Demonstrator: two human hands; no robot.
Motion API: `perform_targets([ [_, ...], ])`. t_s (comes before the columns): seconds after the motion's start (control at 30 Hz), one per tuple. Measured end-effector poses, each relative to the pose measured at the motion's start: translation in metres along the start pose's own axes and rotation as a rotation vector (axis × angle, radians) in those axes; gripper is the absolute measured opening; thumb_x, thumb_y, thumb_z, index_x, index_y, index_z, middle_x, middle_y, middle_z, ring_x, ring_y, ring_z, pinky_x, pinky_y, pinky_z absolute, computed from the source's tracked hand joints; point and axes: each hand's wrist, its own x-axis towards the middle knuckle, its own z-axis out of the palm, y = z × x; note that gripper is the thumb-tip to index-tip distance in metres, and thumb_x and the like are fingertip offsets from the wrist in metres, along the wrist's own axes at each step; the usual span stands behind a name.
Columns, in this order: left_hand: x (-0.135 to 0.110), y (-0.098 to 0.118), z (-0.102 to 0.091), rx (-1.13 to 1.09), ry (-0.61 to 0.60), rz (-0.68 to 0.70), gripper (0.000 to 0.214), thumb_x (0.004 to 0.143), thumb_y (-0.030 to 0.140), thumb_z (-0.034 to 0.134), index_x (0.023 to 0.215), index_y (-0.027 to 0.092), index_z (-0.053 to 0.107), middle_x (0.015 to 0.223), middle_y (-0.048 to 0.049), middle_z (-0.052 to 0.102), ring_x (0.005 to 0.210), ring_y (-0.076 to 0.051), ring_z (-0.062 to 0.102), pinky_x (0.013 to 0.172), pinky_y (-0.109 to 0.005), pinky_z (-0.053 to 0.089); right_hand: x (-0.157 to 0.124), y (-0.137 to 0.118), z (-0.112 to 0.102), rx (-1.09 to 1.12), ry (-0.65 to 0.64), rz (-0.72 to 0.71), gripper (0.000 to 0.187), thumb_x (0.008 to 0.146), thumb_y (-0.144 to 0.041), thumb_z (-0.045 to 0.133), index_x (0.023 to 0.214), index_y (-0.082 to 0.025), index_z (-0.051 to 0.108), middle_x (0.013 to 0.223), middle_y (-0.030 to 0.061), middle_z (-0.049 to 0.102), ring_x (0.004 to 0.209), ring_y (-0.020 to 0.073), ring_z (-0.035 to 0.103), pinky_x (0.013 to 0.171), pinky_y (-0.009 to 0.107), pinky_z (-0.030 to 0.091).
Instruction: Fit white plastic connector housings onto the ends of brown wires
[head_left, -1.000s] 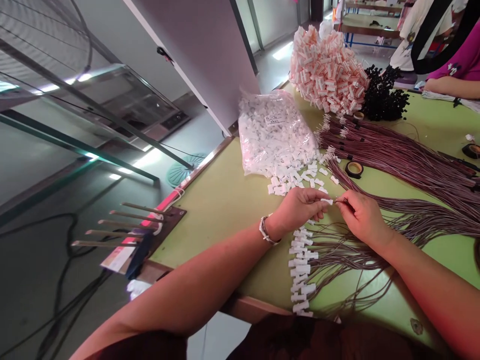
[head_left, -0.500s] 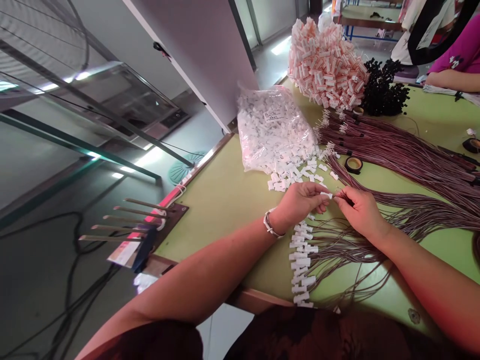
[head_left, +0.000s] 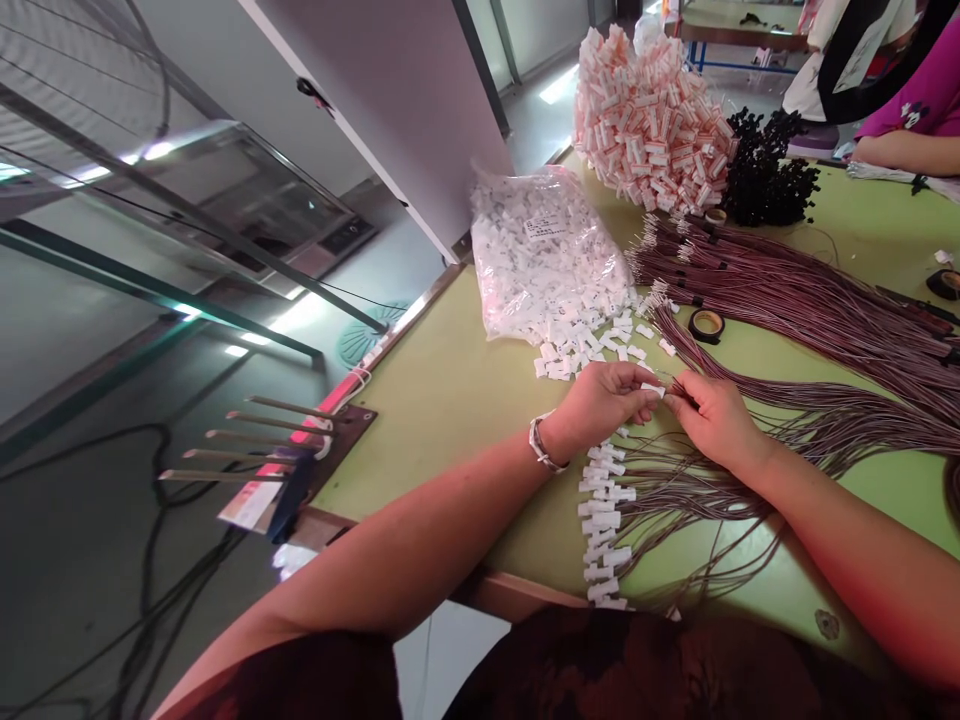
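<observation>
My left hand (head_left: 604, 403) pinches a small white plastic connector (head_left: 654, 390) over the green table (head_left: 450, 390). My right hand (head_left: 712, 418) is closed on the end of a thin brown wire (head_left: 795, 420), its fingertips touching the connector. Below the hands lies a row of wires fitted with white connectors (head_left: 604, 520). Loose white connectors (head_left: 592, 350) spill from a clear plastic bag (head_left: 544, 255) just beyond my left hand. A thick bundle of brown wires (head_left: 795, 300) runs off to the right.
A big cluster of pink-white connectors (head_left: 649, 120) and a black cluster (head_left: 769, 180) stand at the table's far end. A tape roll (head_left: 706, 325) lies among the wires. Another person's arm (head_left: 904, 150) rests far right. Metal pegs (head_left: 247, 440) jut from the table's left corner.
My hands have closed together, so the right fingertips with the wire end now meet the connector in my left hand. The view shifted slightly.
</observation>
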Motion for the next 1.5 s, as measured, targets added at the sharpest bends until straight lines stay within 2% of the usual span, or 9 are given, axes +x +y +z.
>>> perform_targets([
  [0.1,-0.001,0.0,-0.002,0.067,0.011,0.035,0.013,0.069,0.017,0.067,0.081,0.011,0.067,0.051,0.0007,0.061,0.046,-0.008,0.056,0.05,-0.019,0.049,0.0,-0.002,-0.002,0.124,0.0,0.059,0.016,0.082,-0.028,0.05,0.068,-0.019,0.052,0.059,-0.0016,0.051,0.057,0.0114,0.042,0.056,0.023,0.033],
  [0.27,-0.004,-0.001,-0.006,0.247,0.033,0.208,0.012,0.072,0.02,0.065,0.082,0.014,0.069,0.054,0.0001,0.062,0.051,-0.01,0.058,0.052,-0.02,0.048,0.002,-0.005,-0.004,0.318,-0.058,0.181,0.022,0.08,-0.035,0.051,0.066,-0.018,0.051,0.057,-0.0041,0.042,0.056,0.0101,0.037,0.053,0.022,0.032],
  [0.43,-0.003,-0.006,-0.006,0.375,0.038,0.312,0.01,0.075,0.019,0.062,0.082,0.017,0.068,0.056,0.0007,0.062,0.052,-0.01,0.059,0.054,-0.021,0.047,0.005,-0.005,-0.001,0.395,-0.07,0.253,0.023,0.077,-0.037,0.052,0.063,-0.018,0.05,0.057,-0.0044,0.04,0.056,0.0098,0.036,0.052,0.022,0.031],
  [0.7,0.0,-0.007,-0.004,0.272,-0.015,0.203,0.011,0.073,0.021,0.063,0.081,0.014,0.066,0.053,0.0012,0.06,0.048,-0.009,0.056,0.051,-0.02,0.047,0.005,-0.002,-0.002,0.327,-0.086,0.242,0.026,0.076,-0.038,0.052,0.061,-0.018,0.049,0.054,-0.0047,0.035,0.055,0.0096,0.032,0.05,0.022,0.027],
  [0.87,0.004,-0.007,-0.013,0.074,0.09,0.11,0.015,0.069,0.021,0.067,0.082,0.012,0.064,0.053,0.0007,0.061,0.048,-0.009,0.057,0.052,-0.022,0.049,0.005,-0.003,-0.004,0.445,-0.078,0.307,0.024,0.075,-0.038,0.053,0.062,-0.018,0.048,0.056,-0.0049,0.036,0.054,0.0091,0.032,0.05,0.022,0.029],
  [1.07,0.005,0.0,-0.019,-0.001,0.073,0.072,0.019,0.07,0.021,0.067,0.086,0.01,0.063,0.057,-0.0004,0.063,0.048,-0.008,0.057,0.052,-0.021,0.049,0.003,-0.004,-0.005,0.443,0.022,0.325,0.021,0.074,-0.034,0.055,0.061,-0.017,0.05,0.058,-0.0045,0.04,0.055,0.0086,0.035,0.053,0.021,0.032],
  [1.3,0.004,-0.004,-0.017,-0.207,-0.063,0.016,0.024,0.072,0.024,0.068,0.09,0.01,0.063,0.066,-0.0024,0.066,0.055,-0.008,0.059,0.056,-0.021,0.049,0.0,-0.01,-0.007,0.314,0.069,0.268,0.016,0.074,-0.028,0.053,0.062,-0.016,0.053,0.058,-0.0034,0.045,0.055,0.0083,0.036,0.051,0.02,0.032],
  [1.5,0.005,-0.008,-0.017,-0.228,-0.101,-0.003,0.025,0.071,0.024,0.069,0.09,0.01,0.063,0.068,-0.0027,0.067,0.056,-0.008,0.059,0.057,-0.021,0.049,0.0,-0.008,-0.005,0.274,0.081,0.254,0.017,0.075,-0.029,0.053,0.063,-0.016,0.054,0.056,-0.0034,0.045,0.052,0.008,0.035,0.05,0.02,0.032],
])
